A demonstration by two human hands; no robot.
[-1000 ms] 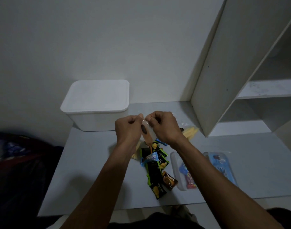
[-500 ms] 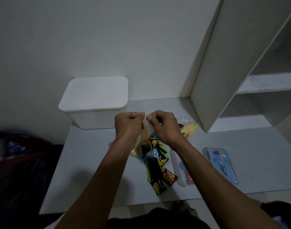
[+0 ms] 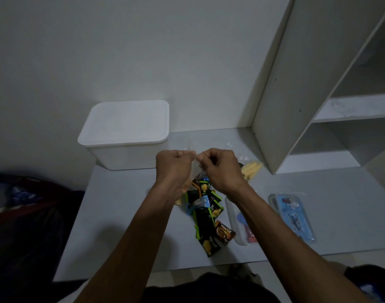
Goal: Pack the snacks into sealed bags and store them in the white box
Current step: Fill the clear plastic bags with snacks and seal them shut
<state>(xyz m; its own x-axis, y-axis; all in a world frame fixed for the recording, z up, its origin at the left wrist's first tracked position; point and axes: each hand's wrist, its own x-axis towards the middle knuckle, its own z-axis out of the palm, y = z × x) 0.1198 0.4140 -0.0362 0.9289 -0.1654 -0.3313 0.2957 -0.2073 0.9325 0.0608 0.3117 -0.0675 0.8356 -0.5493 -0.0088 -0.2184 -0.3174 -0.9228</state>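
My left hand [image 3: 174, 166] and my right hand [image 3: 220, 168] are raised side by side above the table, both pinching the top edge of a clear sealed bag [image 3: 195, 169] that hangs between them with a snack inside. Below the hands lies a pile of snack packets [image 3: 205, 212] in black, green and blue wrappers, with a brown packet [image 3: 225, 232] at its near end. The white box [image 3: 126, 136] stands with its lid on at the back left of the table, just beyond my left hand.
A bag of pale yellow sticks [image 3: 251, 171] lies behind my right hand. A clear bag [image 3: 242, 226] with red and blue items and a blue packet [image 3: 293, 214] lie to the right. A white shelf unit [image 3: 318, 106] rises at the right. Dark bags [image 3: 23, 204] sit left of the table.
Both hands have stayed together at the bag's top edge, fingers working along it; the camera view shifted slightly upward.
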